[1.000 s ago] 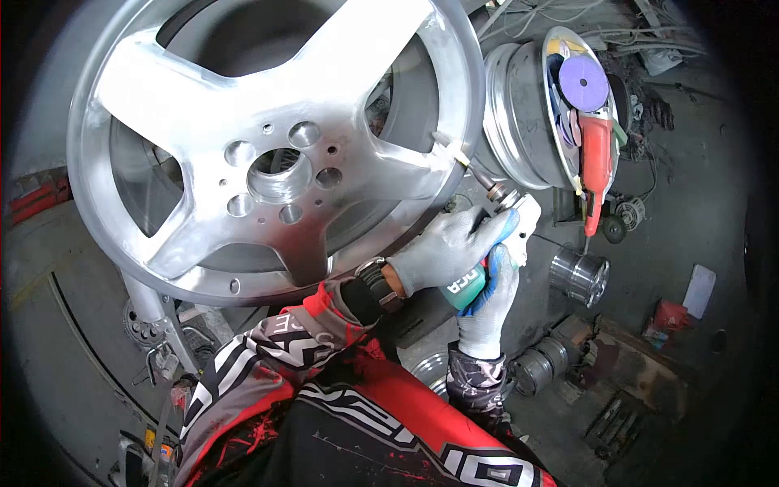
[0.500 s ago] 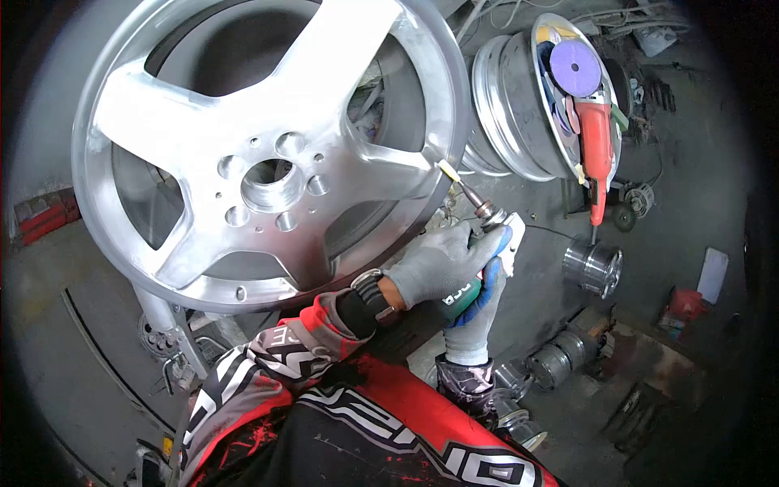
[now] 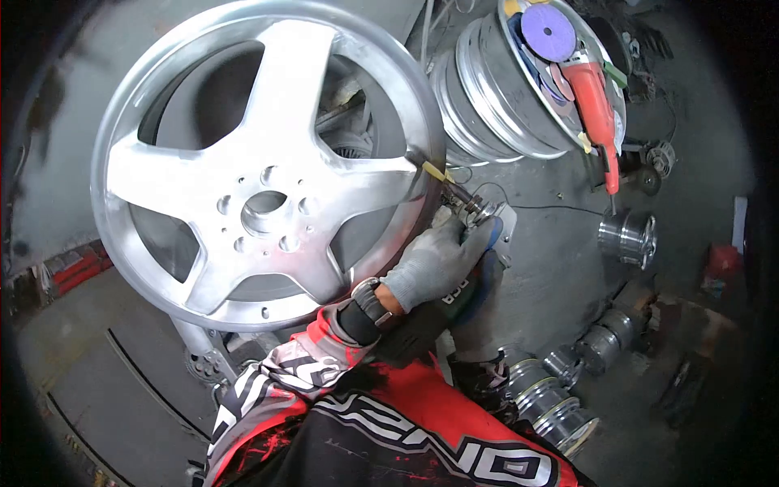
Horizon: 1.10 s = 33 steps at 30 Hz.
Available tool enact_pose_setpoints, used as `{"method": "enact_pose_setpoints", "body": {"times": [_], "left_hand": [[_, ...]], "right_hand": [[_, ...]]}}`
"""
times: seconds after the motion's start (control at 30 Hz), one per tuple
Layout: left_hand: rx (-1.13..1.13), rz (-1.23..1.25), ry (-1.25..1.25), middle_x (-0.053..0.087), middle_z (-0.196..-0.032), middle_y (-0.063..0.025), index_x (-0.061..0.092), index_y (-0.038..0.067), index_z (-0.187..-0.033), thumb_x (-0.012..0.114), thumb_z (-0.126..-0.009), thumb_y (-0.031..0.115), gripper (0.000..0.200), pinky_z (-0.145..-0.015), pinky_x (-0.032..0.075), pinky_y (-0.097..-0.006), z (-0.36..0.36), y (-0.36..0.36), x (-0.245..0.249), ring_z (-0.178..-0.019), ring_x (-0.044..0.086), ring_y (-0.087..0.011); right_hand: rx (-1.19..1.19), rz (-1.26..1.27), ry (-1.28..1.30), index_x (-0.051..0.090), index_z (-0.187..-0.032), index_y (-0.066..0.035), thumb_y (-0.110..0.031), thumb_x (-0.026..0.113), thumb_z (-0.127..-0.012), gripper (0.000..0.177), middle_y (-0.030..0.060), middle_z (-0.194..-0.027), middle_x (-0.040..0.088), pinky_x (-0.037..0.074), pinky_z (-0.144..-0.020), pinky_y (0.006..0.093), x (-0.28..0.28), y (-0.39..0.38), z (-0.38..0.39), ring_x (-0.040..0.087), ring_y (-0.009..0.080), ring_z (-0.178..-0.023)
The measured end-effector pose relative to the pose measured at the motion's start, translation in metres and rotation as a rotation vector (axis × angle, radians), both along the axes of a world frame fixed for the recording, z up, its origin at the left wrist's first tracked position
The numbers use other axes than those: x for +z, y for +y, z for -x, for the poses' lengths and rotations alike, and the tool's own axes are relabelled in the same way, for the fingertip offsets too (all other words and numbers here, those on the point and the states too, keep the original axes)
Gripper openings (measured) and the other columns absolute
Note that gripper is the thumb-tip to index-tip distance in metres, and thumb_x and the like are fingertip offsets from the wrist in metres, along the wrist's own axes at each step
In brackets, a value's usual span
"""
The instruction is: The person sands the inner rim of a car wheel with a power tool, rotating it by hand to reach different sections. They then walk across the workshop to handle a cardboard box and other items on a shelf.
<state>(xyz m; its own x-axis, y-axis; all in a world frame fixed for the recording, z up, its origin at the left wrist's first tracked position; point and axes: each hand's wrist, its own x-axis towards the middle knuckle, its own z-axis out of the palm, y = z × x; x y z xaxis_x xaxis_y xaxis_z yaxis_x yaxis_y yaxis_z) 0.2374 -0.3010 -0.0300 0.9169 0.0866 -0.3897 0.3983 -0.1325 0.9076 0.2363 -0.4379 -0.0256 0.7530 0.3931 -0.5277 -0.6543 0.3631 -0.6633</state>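
Observation:
A large silver five-spoke wheel rim (image 3: 280,105) stands in front of me, tilted. Both gloved hands are closed on a green power tool (image 3: 458,297) at the rim's lower right. My left hand (image 3: 438,261), in a grey glove with a watch at the wrist, wraps round the tool's front part. Behind it, my right hand (image 3: 479,296) grips the body, partly in shadow. From the tool a metal spindle with a yellowish tip (image 3: 436,171) reaches to the end of the right spoke, by the rim's outer edge. Whether the tip touches the metal is hard to tell.
Stacked rims (image 3: 495,97) at the upper right hold a red polisher (image 3: 594,105) and a purple disc (image 3: 548,33). A black cable (image 3: 560,207) runs behind the tool. Small metal cylinders (image 3: 552,406) lie on the floor at the lower right. Red objects (image 3: 73,270) lie at left.
The view has shifted, so the stacked rims appear further left and higher. The tool's tip and both hands appear slightly further left. My right hand now looks darker.

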Motion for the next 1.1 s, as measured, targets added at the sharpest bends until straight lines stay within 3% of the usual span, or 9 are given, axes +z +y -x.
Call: {"method": "enact_pose_setpoints", "body": {"times": [0.2, 0.3, 0.43, 0.5, 0.6, 0.73, 0.8, 1.0, 1.1], "left_hand": [[-0.098, -0.098, -0.028, 0.068, -0.099, -0.0258, 0.061, 0.007, -0.130, 0.043, -0.111, 0.035, 0.038, -0.084, 0.053, -0.0471, -0.001, -0.014, -0.026, -0.096, 0.067, -0.0440], [-0.067, -0.031, -0.002, 0.069, -0.094, -0.0230, 0.065, 0.006, -0.124, 0.047, -0.110, 0.039, 0.039, -0.079, 0.053, -0.0452, 0.000, -0.002, 0.009, -0.090, 0.068, -0.0397], [0.049, 0.030, -0.010, 0.068, -0.093, -0.0337, 0.059, -0.004, -0.118, 0.052, -0.104, 0.051, 0.057, -0.075, 0.053, -0.0542, 0.002, -0.009, -0.005, -0.094, 0.069, -0.0488], [0.048, 0.064, 0.145, 0.068, -0.088, -0.0323, 0.059, -0.003, -0.114, 0.050, -0.104, 0.052, 0.056, -0.076, 0.053, -0.0541, -0.002, -0.009, -0.003, -0.092, 0.069, -0.0495], [-0.007, 0.012, 0.158, 0.068, -0.090, -0.0317, 0.059, -0.003, -0.111, 0.050, -0.104, 0.052, 0.056, -0.078, 0.053, -0.0542, -0.004, -0.015, -0.008, -0.093, 0.068, -0.0495], [-0.078, -0.189, -0.068, 0.069, -0.089, -0.0307, 0.059, -0.002, -0.109, 0.050, -0.103, 0.055, 0.058, -0.079, 0.053, -0.0541, 0.001, -0.017, -0.017, -0.094, 0.068, -0.0503], [-0.079, -0.080, 0.142, 0.067, -0.093, -0.0279, 0.061, 0.005, -0.118, 0.051, -0.104, 0.047, 0.046, -0.078, 0.053, -0.0546, 0.000, -0.012, -0.004, -0.092, 0.067, -0.0496], [-0.152, -0.265, -0.106, 0.059, -0.100, -0.0232, 0.060, 0.025, -0.135, 0.050, -0.104, 0.028, 0.032, -0.077, 0.052, -0.0547, 0.014, -0.007, 0.005, -0.085, 0.066, -0.0461], [-0.236, -0.359, -0.131, 0.061, -0.103, -0.0244, 0.056, 0.010, -0.136, 0.049, -0.106, 0.019, 0.033, -0.078, 0.052, -0.0462, 0.011, -0.010, 0.003, -0.089, 0.066, -0.0430]], "right_hand": [[0.345, 0.683, -0.689, 0.044, -0.152, -0.010, -0.047, 0.039, -0.110, 0.056, 0.0089, -0.145, 0.054, 0.047, -0.109, 0.0416, -0.019, -0.026, 0.004, 0.057, 0.0227, -0.130], [0.065, 0.113, -0.034, 0.046, -0.150, -0.009, -0.044, 0.039, -0.111, 0.053, 0.0086, -0.140, 0.057, 0.048, -0.107, 0.0397, -0.012, -0.015, 0.003, 0.059, 0.0202, -0.126], [-0.126, -0.008, 0.022, 0.057, -0.134, 0.000, -0.011, 0.065, -0.097, 0.040, 0.0151, -0.127, 0.062, 0.053, -0.094, 0.0378, -0.007, -0.003, 0.006, 0.064, 0.0266, -0.114], [0.363, 0.626, -0.635, 0.046, -0.149, -0.007, -0.045, 0.039, -0.110, 0.055, 0.0091, -0.138, 0.058, 0.050, -0.105, 0.0385, -0.012, -0.017, -0.001, 0.061, 0.0191, -0.122], [0.358, 0.757, -0.984, 0.046, -0.150, -0.006, -0.034, 0.051, -0.108, 0.051, 0.0100, -0.135, 0.060, 0.051, -0.103, 0.0377, -0.006, -0.022, -0.001, 0.062, 0.0214, -0.121], [0.308, 0.595, -0.604, 0.048, -0.145, -0.003, -0.017, 0.064, -0.101, 0.049, 0.0114, -0.130, 0.062, 0.051, -0.100, 0.0375, -0.022, -0.025, 0.004, 0.063, 0.0237, -0.119], [0.222, 0.771, -1.029, 0.061, -0.112, -0.001, -0.011, 0.077, -0.083, 0.034, 0.0153, -0.100, 0.068, 0.055, -0.075, 0.0403, -0.017, -0.018, 0.001, 0.070, 0.0329, -0.091], [0.141, 0.540, -0.754, 0.061, -0.108, -0.002, -0.012, 0.072, -0.090, 0.024, 0.0160, -0.097, 0.067, 0.053, -0.075, 0.0409, -0.033, -0.014, 0.012, 0.068, 0.0327, -0.091], [0.133, 0.471, -0.648, 0.061, -0.108, -0.002, -0.015, 0.069, -0.093, 0.022, 0.0162, -0.100, 0.066, 0.053, -0.078, 0.0414, -0.032, -0.018, 0.011, 0.068, 0.0324, -0.092]]}}
